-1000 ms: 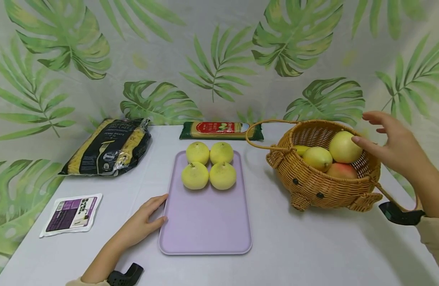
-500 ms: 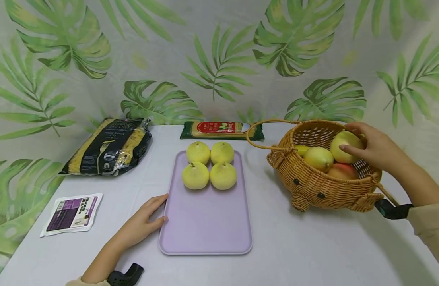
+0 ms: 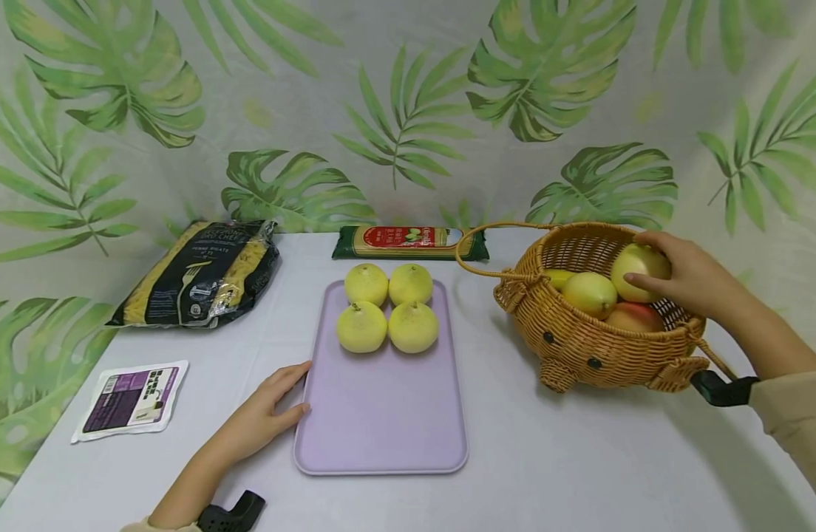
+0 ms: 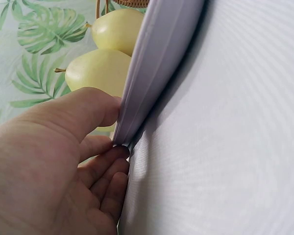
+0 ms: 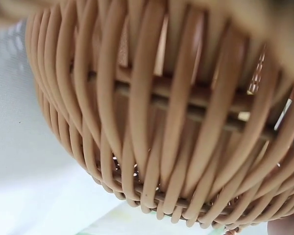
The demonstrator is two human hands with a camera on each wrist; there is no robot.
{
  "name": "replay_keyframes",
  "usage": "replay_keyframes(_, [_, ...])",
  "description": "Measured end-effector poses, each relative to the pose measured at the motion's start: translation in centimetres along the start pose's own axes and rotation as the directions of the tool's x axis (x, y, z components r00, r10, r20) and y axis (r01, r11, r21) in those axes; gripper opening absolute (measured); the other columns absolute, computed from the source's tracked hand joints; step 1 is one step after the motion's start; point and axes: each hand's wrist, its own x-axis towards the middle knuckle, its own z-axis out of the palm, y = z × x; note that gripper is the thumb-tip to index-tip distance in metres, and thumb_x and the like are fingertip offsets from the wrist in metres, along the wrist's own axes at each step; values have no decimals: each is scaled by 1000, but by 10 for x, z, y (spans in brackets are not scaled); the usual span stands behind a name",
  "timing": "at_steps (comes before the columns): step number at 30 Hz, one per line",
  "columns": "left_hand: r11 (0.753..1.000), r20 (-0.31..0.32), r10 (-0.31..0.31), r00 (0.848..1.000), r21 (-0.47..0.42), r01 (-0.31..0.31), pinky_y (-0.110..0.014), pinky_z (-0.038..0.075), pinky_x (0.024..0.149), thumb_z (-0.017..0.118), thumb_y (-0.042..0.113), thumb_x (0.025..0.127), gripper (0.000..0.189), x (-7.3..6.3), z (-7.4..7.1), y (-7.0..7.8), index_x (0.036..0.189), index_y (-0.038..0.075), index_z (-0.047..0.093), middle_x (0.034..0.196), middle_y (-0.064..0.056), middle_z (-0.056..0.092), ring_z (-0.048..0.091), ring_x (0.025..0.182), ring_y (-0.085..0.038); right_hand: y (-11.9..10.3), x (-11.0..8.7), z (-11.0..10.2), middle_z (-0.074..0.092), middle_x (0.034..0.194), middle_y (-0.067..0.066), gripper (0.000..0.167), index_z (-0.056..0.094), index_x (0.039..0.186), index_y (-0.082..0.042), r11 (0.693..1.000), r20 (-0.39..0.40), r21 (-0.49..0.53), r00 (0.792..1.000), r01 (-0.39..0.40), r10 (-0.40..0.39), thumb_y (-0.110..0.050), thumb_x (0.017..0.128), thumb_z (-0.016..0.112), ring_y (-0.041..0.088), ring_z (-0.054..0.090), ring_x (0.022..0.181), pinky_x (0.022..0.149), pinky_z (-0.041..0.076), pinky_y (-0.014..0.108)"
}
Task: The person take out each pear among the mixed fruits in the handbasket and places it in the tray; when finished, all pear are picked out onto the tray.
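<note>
My right hand (image 3: 690,277) reaches over the rim of a pig-faced wicker basket (image 3: 581,355) and grips a round pale yellow pear (image 3: 630,270) inside, thumb in front and fingers behind. Beside that pear lie another yellow pear (image 3: 589,294), a reddish fruit (image 3: 634,318) and a yellow fruit (image 3: 558,278). The weave of the basket (image 5: 152,107) fills the right wrist view, hiding the grip. My left hand (image 3: 258,414) rests at the left edge of a lilac tray (image 3: 381,421); its thumb (image 4: 105,110) touches the rim. Several pale yellow pears (image 3: 413,326) stand in two rows on the tray's far end.
A black bag of penne pasta (image 3: 198,273) lies at the back left, with a flat purple-and-white packet (image 3: 131,399) nearer. A green pasta packet (image 3: 408,242) lies behind the tray. The basket's handle (image 3: 474,270) sticks out to its left.
My right hand has moved left and down into the basket and closed on the pale yellow pear. My left hand and the tray have stayed in place.
</note>
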Motion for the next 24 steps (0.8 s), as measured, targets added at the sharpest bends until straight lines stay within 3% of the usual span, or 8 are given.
replay_keyframes(6, [1000,1,0,1000,8,0,-48,25,100,59,22,88,59,0,-1,1,139,6,33,135,-8,38,29,127,-28,0,4,1,48,111,32,64,38,128,8,996,-1,-82,999,41,-42,-25,81,67,41,50,88,63,42,49])
replay_keyframes(13, [1000,2,-2,1000,6,2,-49,25,100,59,22,88,59,0,0,1,139,6,33,135,-9,38,29,127,-29,1,5,3,51,109,29,60,43,124,7,989,-16,-130,997,74,-76,-24,79,69,40,50,87,59,42,46])
replay_keyframes(24, [1000,2,-1,1000,-10,1,-50,25,100,59,22,88,59,0,0,0,139,7,34,135,-9,38,28,127,-29,1,5,3,49,113,29,55,46,119,7,985,-22,-160,997,71,-75,-23,78,69,45,44,94,67,36,53])
